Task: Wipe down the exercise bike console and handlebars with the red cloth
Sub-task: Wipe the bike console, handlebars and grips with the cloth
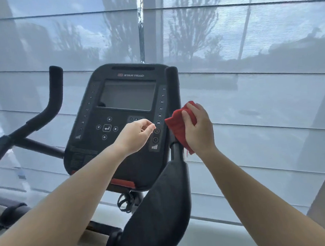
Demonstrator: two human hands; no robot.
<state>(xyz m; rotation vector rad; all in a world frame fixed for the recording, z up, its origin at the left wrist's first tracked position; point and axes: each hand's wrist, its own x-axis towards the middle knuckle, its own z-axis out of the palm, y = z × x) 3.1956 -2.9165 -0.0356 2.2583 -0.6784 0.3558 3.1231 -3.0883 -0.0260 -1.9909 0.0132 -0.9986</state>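
head view: one red terry cloth (177,126), bunched, lies pressed against the right black foam-covered handlebar upright (172,82), just beside the right edge of the console. the right hand (198,129) grips the cloth, with fingers curled over its top and thumb on its near face; a loose corner hangs below the wrist.

the left hand (135,136) holds nothing. its fingers are loosely curled, thumb tip near the forefinger, and it hovers in front of the console's lower right buttons, covering part of the number keypad.

there is one black plastic console (87,146), carrying one dark blank screen (127,95), and there are two handlebars: the right one and the left bent black handlebar (55,87), which stands well apart from both hands. one black padded elbow rest (162,199) rises in the foreground and hides the right handlebar's lower run. one black wire bottle cage (125,201) sits below the console. pale translucent window blinds (249,60) fill the background.
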